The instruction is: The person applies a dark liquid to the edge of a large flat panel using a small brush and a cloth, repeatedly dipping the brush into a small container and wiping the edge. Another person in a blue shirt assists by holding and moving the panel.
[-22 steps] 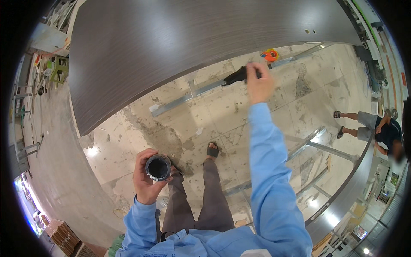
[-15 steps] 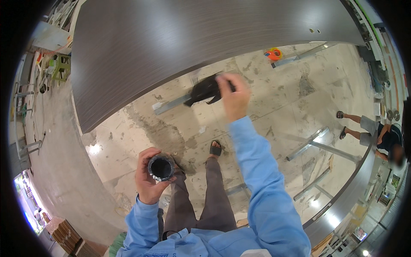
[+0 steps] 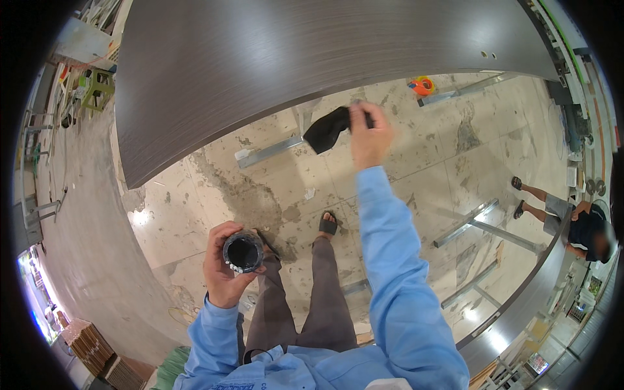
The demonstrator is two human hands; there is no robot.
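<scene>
My left hand is wrapped round a dark cylindrical pot, its open top facing up and pale blobs along its rim. The inside looks dark; how full it is I cannot make out. Out in front, my right hand pinches one end of a black cloth, which hangs off to the left of the fingers. The cloth is held in the air, short of the edge of a large dark wood-grain panel. No contact shows between cloth and panel.
Metal trestle legs stand under the panel, with an orange tape dispenser beyond. Another metal frame and second dark panel lie to the right, where a person sits. A green stool is far left.
My right hand has moved slightly right and the cloth has swung with it, now spread into a clearer shape. My left hand holds the pot in nearly the same place.
</scene>
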